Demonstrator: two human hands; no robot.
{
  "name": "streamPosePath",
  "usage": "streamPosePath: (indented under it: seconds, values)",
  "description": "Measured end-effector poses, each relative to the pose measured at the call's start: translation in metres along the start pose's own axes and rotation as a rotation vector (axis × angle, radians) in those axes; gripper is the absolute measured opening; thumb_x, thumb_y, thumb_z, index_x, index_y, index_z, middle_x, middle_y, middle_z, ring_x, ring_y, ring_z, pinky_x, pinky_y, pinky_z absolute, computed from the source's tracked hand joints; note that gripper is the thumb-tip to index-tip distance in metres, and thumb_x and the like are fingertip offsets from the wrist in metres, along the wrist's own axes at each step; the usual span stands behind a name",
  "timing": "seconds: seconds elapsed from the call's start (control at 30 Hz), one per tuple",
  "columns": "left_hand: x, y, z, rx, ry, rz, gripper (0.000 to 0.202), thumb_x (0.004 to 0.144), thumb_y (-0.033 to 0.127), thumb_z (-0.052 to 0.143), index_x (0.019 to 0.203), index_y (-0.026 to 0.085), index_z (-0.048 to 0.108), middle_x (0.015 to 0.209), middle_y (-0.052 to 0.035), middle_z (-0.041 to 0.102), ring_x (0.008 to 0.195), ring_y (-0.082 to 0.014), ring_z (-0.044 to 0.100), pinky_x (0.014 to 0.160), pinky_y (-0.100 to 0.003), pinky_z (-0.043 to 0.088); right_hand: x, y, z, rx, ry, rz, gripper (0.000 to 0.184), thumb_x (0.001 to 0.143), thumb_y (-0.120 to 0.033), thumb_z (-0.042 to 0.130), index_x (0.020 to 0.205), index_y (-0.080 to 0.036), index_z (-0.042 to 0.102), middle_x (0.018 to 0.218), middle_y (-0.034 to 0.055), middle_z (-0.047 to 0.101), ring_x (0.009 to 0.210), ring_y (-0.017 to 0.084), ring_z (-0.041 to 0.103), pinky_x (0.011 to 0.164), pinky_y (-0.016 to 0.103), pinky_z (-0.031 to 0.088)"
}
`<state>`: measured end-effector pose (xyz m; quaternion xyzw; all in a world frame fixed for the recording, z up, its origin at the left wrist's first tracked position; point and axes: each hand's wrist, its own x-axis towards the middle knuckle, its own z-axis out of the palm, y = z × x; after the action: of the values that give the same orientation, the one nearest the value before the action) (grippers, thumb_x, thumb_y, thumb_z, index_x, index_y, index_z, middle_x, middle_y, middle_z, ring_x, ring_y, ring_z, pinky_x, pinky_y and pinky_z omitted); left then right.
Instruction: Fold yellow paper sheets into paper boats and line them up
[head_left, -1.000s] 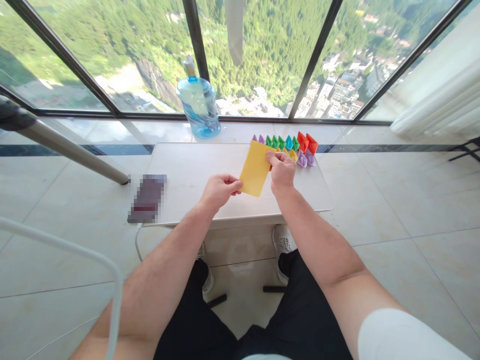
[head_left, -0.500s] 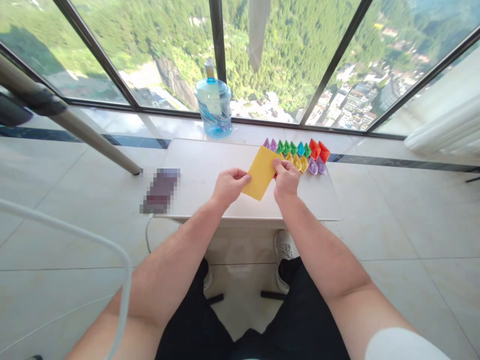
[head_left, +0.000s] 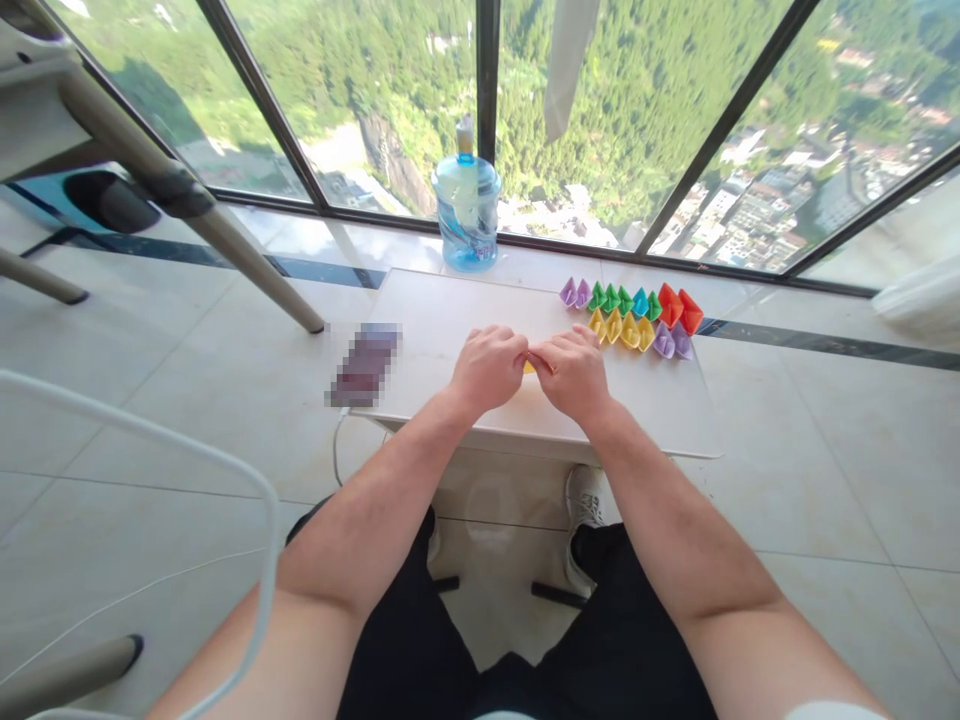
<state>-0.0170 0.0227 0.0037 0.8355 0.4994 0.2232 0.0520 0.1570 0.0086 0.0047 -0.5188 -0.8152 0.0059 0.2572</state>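
Observation:
Both hands sit together near the front middle of a small white table (head_left: 675, 420). My left hand (head_left: 487, 368) and my right hand (head_left: 576, 370) are closed, knuckles up, pinching a yellow sheet of paper (head_left: 529, 366). Only a small sliver of the paper shows between the two hands; the rest is hidden under them. Beyond my right hand, at the table's far right, stand two rows of folded paper boats (head_left: 634, 318) in purple, green, blue, red and yellow.
A blurred dark flat object (head_left: 366, 363) lies at the table's left edge, with a cable hanging below. A blue water jug (head_left: 466, 208) stands on the window ledge behind the table. A slanted metal leg (head_left: 217, 235) crosses at left. My knees and shoes are under the table.
The yellow sheet was held up and open between both hands. Now the hands have come together low over the table and cover nearly all of it. The view has shifted left and down.

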Motion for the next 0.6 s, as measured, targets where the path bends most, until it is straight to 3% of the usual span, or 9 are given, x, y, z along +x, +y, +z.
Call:
streamPosePath:
  seconds: [0.1, 0.27, 0.43, 0.6]
  values:
    - [-0.001, 0.001, 0.000, 0.001, 0.004, 0.033, 0.025, 0.097, 0.026, 0.048, 0.088, 0.019, 0.070, 0.091, -0.0098, 0.069, 0.093, -0.0252, 0.061, 0.087, -0.041, 0.038, 0.000, -0.002, 0.000, -0.038, -0.045, 0.020, 0.036, 0.100, -0.033, 0.050, 0.077, -0.021, 0.074, 0.080, 0.0074, 0.075, 0.080, 0.020, 0.062, 0.104, 0.038, 0.031]
    - [0.001, 0.000, -0.001, -0.008, 0.007, 0.050, 0.029, 0.098, 0.026, 0.046, 0.083, 0.020, 0.070, 0.087, -0.0083, 0.070, 0.090, -0.0245, 0.062, 0.086, -0.041, 0.036, 0.002, -0.001, -0.003, 0.008, -0.051, 0.057, 0.030, 0.096, -0.028, 0.055, 0.072, -0.020, 0.072, 0.075, 0.0060, 0.075, 0.072, 0.018, 0.061, 0.092, 0.036, 0.034]
    - [0.003, -0.004, -0.006, -0.030, 0.015, -0.027, 0.025, 0.093, 0.023, 0.050, 0.082, 0.020, 0.072, 0.087, -0.0091, 0.073, 0.090, -0.0251, 0.064, 0.087, -0.041, 0.038, 0.005, 0.005, -0.004, 0.094, -0.054, 0.147, 0.024, 0.092, -0.031, 0.061, 0.074, -0.022, 0.075, 0.073, 0.0040, 0.074, 0.071, 0.018, 0.061, 0.081, 0.034, 0.038]
    - [0.005, -0.025, -0.012, -0.150, 0.018, -0.146, 0.022, 0.085, 0.021, 0.054, 0.080, 0.022, 0.075, 0.089, -0.0070, 0.077, 0.085, -0.0237, 0.067, 0.081, -0.036, 0.043, 0.006, 0.031, -0.009, 0.230, 0.049, 0.353, 0.017, 0.085, -0.033, 0.068, 0.073, -0.023, 0.077, 0.065, 0.0014, 0.070, 0.064, 0.018, 0.059, 0.066, 0.031, 0.039]
